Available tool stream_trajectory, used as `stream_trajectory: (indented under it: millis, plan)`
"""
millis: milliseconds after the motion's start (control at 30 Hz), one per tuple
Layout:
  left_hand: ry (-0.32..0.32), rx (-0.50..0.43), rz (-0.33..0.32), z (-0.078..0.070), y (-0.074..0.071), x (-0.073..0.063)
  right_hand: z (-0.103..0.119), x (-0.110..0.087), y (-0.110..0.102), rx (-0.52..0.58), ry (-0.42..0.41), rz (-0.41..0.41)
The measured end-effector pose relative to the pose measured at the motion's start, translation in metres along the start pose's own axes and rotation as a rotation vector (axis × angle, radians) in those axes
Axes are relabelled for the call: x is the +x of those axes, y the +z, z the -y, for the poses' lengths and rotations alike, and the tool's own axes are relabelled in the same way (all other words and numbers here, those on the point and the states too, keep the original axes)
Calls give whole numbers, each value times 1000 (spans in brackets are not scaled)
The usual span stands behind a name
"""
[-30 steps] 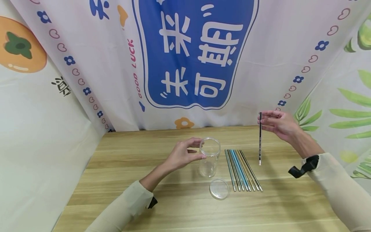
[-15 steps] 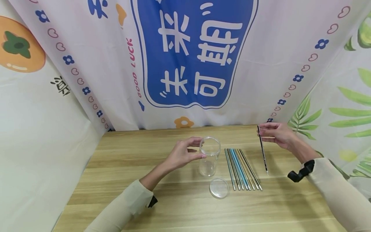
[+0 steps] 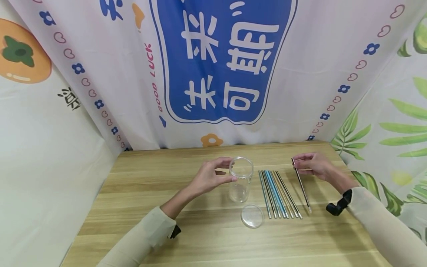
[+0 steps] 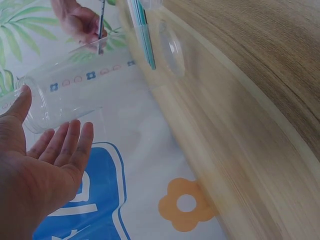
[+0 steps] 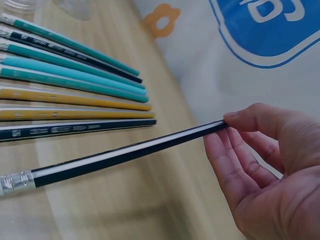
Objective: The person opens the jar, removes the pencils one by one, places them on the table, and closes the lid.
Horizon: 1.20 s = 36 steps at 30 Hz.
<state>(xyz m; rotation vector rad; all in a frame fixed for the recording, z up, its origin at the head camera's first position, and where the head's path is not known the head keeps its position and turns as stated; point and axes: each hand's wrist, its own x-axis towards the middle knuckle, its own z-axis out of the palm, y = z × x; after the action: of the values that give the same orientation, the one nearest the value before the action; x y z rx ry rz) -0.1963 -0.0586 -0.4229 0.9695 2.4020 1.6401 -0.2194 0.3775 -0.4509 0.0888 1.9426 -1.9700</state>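
A tall clear plastic jar (image 3: 238, 187) stands upright and uncovered on the wooden table. My left hand (image 3: 211, 175) holds it near the rim, the thumb on the near side and fingers reaching round the far side. In the right wrist view, thumb and fingertips of my right hand (image 5: 270, 155) pinch a black-and-white striped pencil (image 5: 130, 152) by its plain end. Its silver eraser end slants down toward the table. Left of that pencil, in the head view, lies a row of several pencils (image 3: 274, 193) in teal, black, light blue and yellow, eraser ends toward me.
A round clear lid (image 3: 252, 216) lies on the table (image 3: 200, 237) in front of the jar. Behind the table's far edge hangs a printed cloth backdrop (image 3: 140, 126), with more printed cloth at both sides. Each wrist wears a black strap (image 3: 339, 203).
My right hand has come down toward the table with the pencil, which went from upright to slanted beside the row. The left hand and jar stay put.
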Motion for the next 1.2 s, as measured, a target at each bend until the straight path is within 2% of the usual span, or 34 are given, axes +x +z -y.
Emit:
stream_trajectory:
  millis: [167, 333, 667, 1200]
  plan:
    - [5, 5, -2, 0, -1, 0, -9, 5, 5, -47, 18, -23]
    - [5, 12, 0, 0, -1, 0, -17, 11, 11, -135, -8, -37]
    - [-1, 11, 6, 0, -1, 0, -33, 22, 22, -297, -2, -108]
    - [2, 6, 7, -1, -1, -1, -44, 22, 39, -499, -46, -197]
